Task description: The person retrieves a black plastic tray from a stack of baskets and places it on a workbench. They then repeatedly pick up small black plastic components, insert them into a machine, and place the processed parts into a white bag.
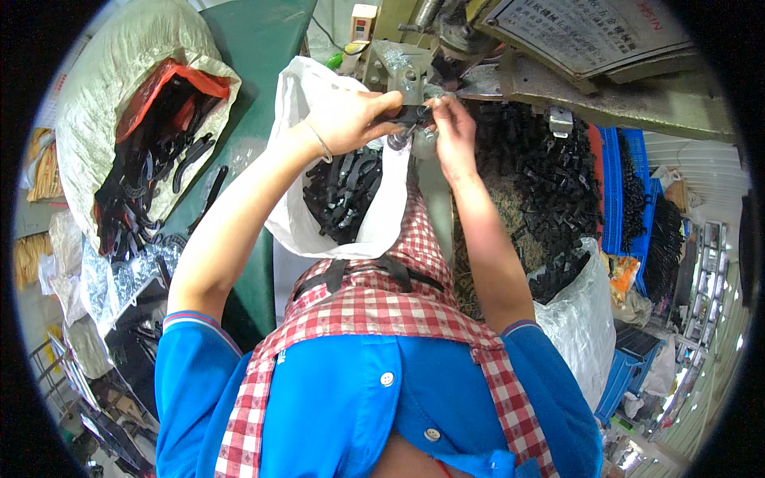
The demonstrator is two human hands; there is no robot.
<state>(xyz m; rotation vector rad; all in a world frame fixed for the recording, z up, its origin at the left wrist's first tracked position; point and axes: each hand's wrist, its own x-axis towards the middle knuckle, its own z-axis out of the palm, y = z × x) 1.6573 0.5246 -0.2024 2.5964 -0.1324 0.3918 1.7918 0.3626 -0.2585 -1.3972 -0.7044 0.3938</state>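
My left hand [352,116] grips a small black part [411,113], seemingly plastic with some metal on it, above the right rim of a white woven sack [382,230]. From the other side, the fingers of my right hand [453,128] pinch the same part's right end. Fingers cover much of it, so its exact shape cannot be told. The sack gapes upward in front of my checked apron [382,310]. Many black pieces [346,191] with small metal bits lie inside it.
Black handle-like parts [140,179] spill from a big woven sack [143,36] on the green table [257,36]. A metal machine [460,42] and its plate with writing [591,36] overhang the top right. Below are heaped black parts [538,161], a plastic bag [580,322] and blue crates [612,191].
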